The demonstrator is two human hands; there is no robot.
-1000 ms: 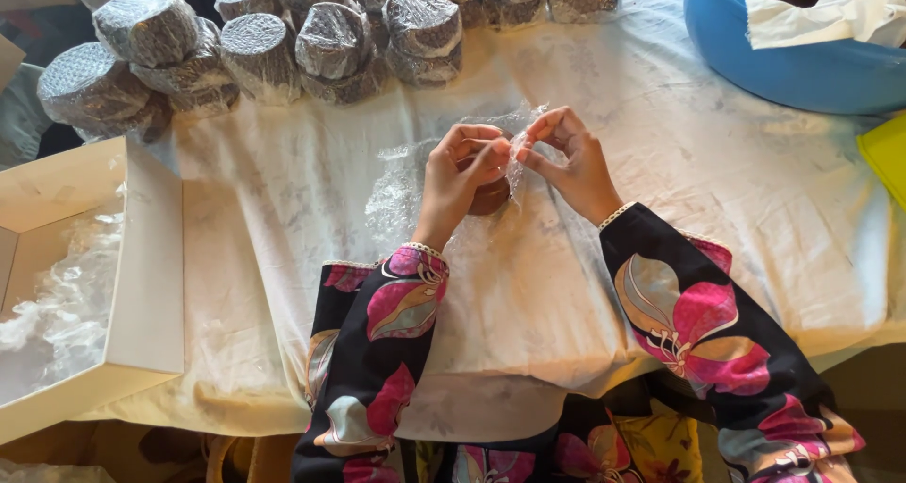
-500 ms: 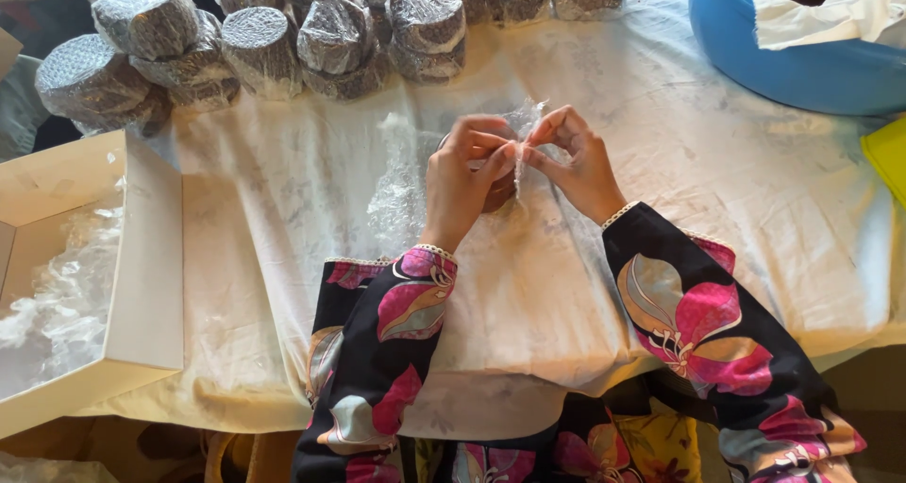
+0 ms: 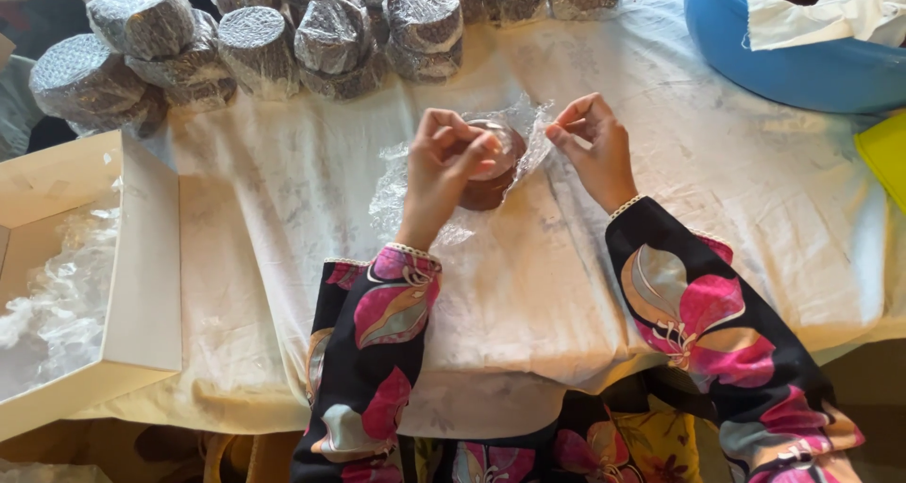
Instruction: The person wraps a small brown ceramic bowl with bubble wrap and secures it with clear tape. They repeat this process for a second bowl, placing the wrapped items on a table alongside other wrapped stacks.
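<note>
So, far left of frame: open cream cardboard box (image 3: 142,285) holding crumpled clear plastic film (image 3: 57,294), sitting on the edge of the white cloth (image 3: 283,191) that covers the table. Upper left through top centre: a stack of round wrapped tubs (image 3: 255,30), silvery under their film, piled two high in places, well apart from the hands.

Centre: left hand (image 3: 448,167) comes up from lower centre, floral sleeve (image 3: 377,351) behind it. Fingers curled down over a small round brown container (image 3: 491,186) with a clear lid, pressing on its top; grip is closed on the container plus film. Container sits on the cloth, centre of frame, on a loose clear wrap sheet (image 3: 396,186) that spreads to the left and bunches up on the right.

Just right of it: right hand (image 3: 595,153), thumb and fingertips pinched narrow on the raised edge of that wrap sheet, pulling it up beside the container. Not touching the container itself as far as I can tell.

Upper right: blue tub (image 3: 783,63) with a white cloth rag (image 3: 830,16) draped over its rim. Right edge: corner of a yellow object (image 3: 887,153), can't tell what.
</note>
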